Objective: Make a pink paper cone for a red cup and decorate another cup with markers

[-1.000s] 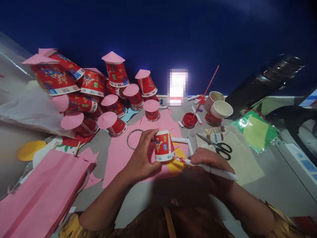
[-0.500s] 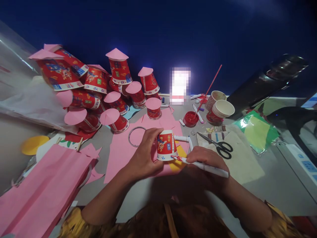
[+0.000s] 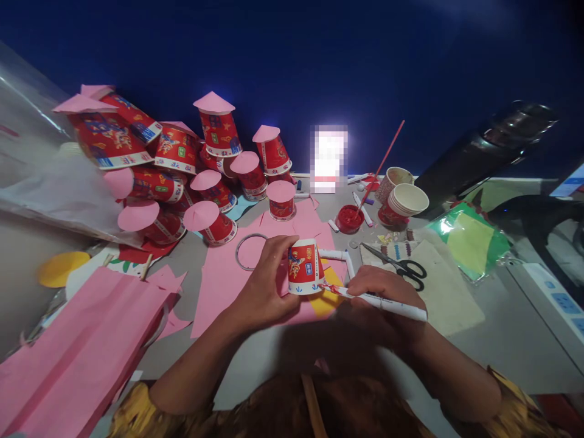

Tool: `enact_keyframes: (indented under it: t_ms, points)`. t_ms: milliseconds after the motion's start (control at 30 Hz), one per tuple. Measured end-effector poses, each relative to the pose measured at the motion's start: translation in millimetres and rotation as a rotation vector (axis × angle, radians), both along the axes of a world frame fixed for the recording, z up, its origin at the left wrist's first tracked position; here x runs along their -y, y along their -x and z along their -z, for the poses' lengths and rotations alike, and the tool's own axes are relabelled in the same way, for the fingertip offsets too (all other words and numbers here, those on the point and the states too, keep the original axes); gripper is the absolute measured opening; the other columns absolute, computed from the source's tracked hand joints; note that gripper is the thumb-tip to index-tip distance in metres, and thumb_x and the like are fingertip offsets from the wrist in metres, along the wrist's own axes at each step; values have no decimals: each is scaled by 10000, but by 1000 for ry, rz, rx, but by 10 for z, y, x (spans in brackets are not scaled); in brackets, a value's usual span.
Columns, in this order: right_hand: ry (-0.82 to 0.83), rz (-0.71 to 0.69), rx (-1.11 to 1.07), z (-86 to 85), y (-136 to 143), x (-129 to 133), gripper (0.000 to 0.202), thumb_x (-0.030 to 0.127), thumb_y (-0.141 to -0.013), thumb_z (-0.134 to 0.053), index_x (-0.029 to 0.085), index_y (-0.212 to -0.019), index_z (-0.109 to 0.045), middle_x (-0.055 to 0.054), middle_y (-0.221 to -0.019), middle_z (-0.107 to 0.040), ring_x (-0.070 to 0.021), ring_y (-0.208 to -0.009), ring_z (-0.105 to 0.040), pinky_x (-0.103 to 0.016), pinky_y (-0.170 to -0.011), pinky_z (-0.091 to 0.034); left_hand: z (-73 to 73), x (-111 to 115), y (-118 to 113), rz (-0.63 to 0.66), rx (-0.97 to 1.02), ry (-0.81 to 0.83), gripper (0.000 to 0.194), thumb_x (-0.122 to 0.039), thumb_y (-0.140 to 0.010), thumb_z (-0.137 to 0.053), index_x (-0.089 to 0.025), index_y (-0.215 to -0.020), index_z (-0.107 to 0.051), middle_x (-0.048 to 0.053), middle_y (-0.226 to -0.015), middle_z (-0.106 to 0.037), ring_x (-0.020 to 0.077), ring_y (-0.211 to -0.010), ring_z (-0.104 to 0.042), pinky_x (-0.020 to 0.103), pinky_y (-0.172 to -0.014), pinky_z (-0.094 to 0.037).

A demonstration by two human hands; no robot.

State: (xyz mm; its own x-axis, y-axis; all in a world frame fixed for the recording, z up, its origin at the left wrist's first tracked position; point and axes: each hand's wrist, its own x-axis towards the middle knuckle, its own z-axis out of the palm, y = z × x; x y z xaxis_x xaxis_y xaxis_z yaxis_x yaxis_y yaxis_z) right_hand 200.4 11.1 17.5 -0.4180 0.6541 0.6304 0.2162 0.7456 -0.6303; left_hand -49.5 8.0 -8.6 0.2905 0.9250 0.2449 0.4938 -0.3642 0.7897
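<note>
Between the thumb and fingers of my left hand is a red paper cup, tilted, its white rim facing down and marked with small blue strokes. My right hand is closed round a white marker, whose red-smeared tip end is at the lower right of the cup's rim. Whether the tip touches the rim is too small to tell. Under and behind the cup lie pink paper and a piece of yellow paper. A white marker lies just behind my hands.
Several red cups with pink cone tops are piled at the back left. Towards the right are a red paint pot with a stick, stacked cups, scissors and a black bottle. A pink bag lies front left.
The marker in my right hand has shifted slightly right, away from the cup's underside edge. The cup has turned a little in my left hand.
</note>
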Motion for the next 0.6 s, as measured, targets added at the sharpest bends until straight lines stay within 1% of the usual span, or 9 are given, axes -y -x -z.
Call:
enact_keyframes:
  t_ms: [233, 400, 600]
  points:
    - [-8, -9, 9, 13, -2, -21, 122, 147, -930, -602, 228, -1002, -656, -33, -716, -723, -186, -605, -684, -294, -560, -532, 9, -6, 6, -2, 8, 21, 900, -136, -679, -703, -299, -1498, -368, 120, -1486, -453, 354, -1405, -478, 556, -1166, -486]
    - [13, -20, 6, 26, 5, -10, 111, 141, -930, -604, 224, -982, -656, -27, -704, -714, -175, -590, -665, -287, -557, -518, 6, -8, 7, 0, 11, 2, 893, -131, -675, -700, -296, -1489, -373, 120, -1478, -461, 356, -1408, -474, 559, -1167, -483]
    - [51, 15, -35, 28, -28, 16, 113, 150, -942, -600, 233, -973, -670, -37, -729, -726, -192, -629, -686, -309, -582, -533, -23, -6, 4, -4, 2, -3, 853, -170, -710, -717, -290, -1482, -376, 122, -1470, -472, 353, -1399, -486, 563, -1175, -476]
